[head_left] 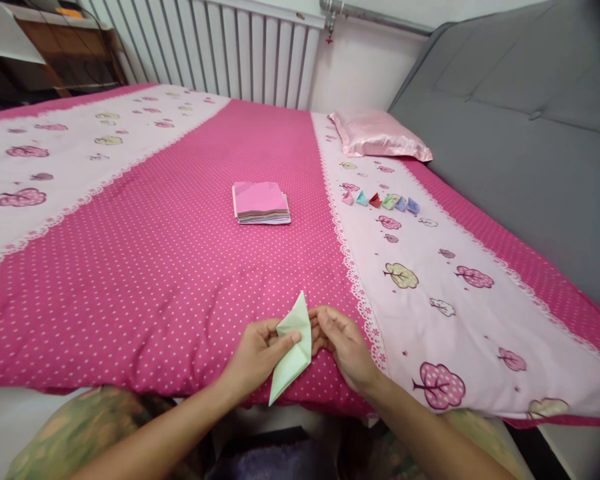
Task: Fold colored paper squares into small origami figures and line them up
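Note:
A light green folded paper point(294, 363), pointed at both ends, is tilted above the front edge of the bed. My left hand point(263, 350) grips it from the left, thumb pressed flat on its face and the other fingers behind. At its right edge, the curled fingers of my right hand point(345, 347) touch the paper; their tips are partly hidden. Farther up the bed lies a stack of coloured paper squares point(261, 199) with a pink sheet on top. To the right, several small folded paper boats point(375, 200) in different colours form a row.
A pink and white bedspread point(180, 267) with dots and printed trees covers the bed. The pink pillow point(380, 135) lies at the far right, against a grey headboard point(505, 100). Behind the bed are a white radiator point(220, 50) and, far left, a wooden table point(65, 47).

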A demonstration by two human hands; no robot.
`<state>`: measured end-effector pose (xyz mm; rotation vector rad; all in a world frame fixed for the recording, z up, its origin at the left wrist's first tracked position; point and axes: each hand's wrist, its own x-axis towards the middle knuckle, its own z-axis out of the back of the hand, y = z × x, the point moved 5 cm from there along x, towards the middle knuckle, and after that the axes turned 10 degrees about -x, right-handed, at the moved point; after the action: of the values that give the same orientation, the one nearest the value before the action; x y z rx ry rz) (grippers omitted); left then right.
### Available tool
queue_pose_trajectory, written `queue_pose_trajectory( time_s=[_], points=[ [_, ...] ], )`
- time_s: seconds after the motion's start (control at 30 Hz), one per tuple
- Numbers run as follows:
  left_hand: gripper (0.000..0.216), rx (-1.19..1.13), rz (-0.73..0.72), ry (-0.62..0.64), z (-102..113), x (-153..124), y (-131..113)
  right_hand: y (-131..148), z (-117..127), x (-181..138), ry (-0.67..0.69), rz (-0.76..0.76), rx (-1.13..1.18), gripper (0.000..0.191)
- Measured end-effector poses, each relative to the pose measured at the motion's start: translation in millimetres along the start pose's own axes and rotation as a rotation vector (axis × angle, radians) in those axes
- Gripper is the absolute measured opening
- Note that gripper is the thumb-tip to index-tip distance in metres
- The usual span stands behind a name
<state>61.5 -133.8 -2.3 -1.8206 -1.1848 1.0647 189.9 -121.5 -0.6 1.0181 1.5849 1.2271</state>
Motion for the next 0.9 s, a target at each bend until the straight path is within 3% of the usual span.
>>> queue_pose_trajectory(
  time_s=[0.17, 0.33, 0.43, 0.6, 0.73, 0.9],
  points=[
    [0.02, 0.268, -0.096, 0.001, 4.9, -2.9, -2.8, 2.5, 1.0, -2.4, -0.022, 0.052, -0.168, 0.034],
    [0.018, 0.51, -0.17, 0.006, 8.4, -6.0, -2.3, 1.9, -2.2, -2.2, 0.011, 0.036, -0.182, 0.021],
    [0.018, 0.396, -0.175, -0.025, 10.6, -6.4, 0.3, 3.4, -2.6, -2.1, 0.007, 0.045, -0.147, 0.016],
    [0.044, 0.183, -0.214, -0.155, 11.8, -8.1, -8.2, 1.9, -2.3, -1.7, 0.007, 0.043, -0.095, 0.015],
    [0.024, 0.2, -0.122, -0.126, 7.1, -7.6, -12.6, -1.6, -2.2, -1.3, 0.007, 0.012, -0.079, 0.017],
    [0.022, 0.171, -0.055, -0.067, 6.9, -6.0, -8.4, 0.1, -1.5, -1.5, 0.017, 0.016, -0.067, 0.016]
  ],
)
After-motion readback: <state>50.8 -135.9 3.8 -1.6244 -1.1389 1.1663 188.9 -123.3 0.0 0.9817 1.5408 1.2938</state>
